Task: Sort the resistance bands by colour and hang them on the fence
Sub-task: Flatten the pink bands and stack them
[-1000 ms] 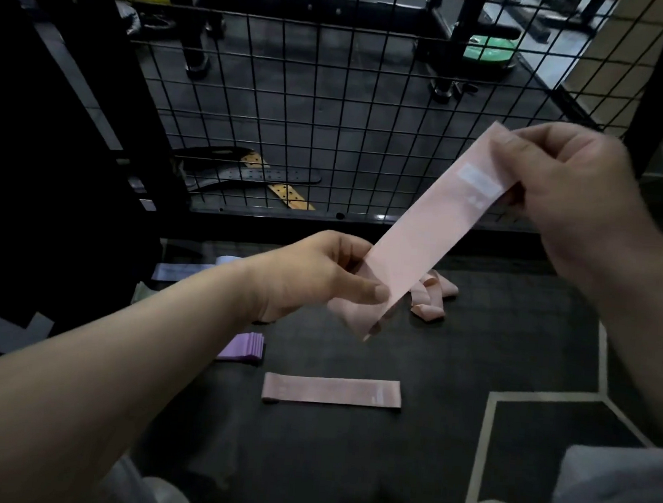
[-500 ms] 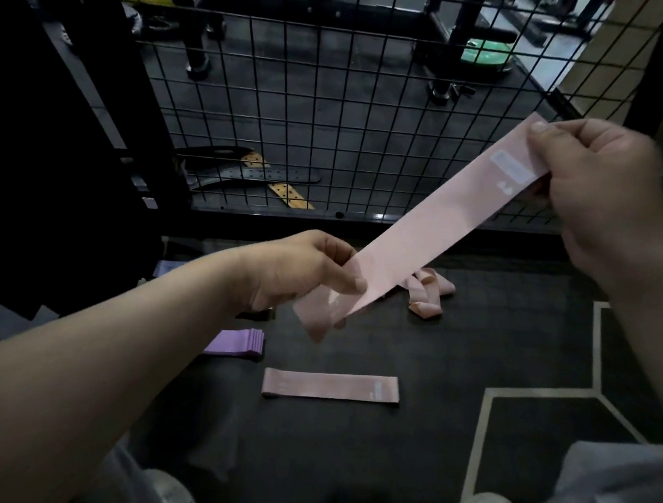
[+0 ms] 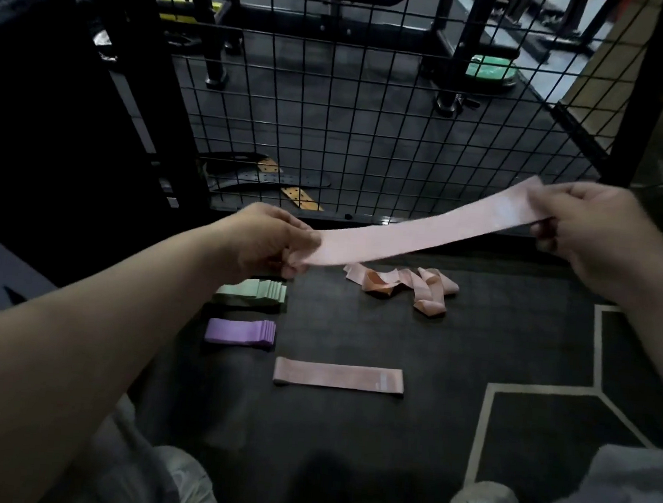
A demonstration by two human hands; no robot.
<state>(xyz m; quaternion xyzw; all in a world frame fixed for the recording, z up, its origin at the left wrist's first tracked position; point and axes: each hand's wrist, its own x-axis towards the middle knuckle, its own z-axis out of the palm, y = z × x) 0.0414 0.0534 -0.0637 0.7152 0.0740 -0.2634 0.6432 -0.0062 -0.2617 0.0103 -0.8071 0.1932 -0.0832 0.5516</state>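
Pink band (image 3: 423, 228) stretched flat in the air, long axis left-low to right-high, just before fence (image 3: 372, 115); left hand (image 3: 263, 242) pinches its low end, right hand (image 3: 597, 232) grips the high end; open floor (image 3: 347, 431) below, flat pink band (image 3: 339, 375), crumpled bands (image 3: 402, 284), purple stack (image 3: 241, 331), green stack (image 3: 255, 289) lying there

no text, brand or number can be read anywhere. the held pink band (image 3: 422, 234) carries a pale label patch (image 3: 505, 214) just beside the right hand (image 3: 597, 236), too blurred to make out. below the held pink band, the flat pink band (image 3: 338, 375) on the floor (image 3: 385, 454) shows a small mark (image 3: 383, 381) toward its right end, also illegible.
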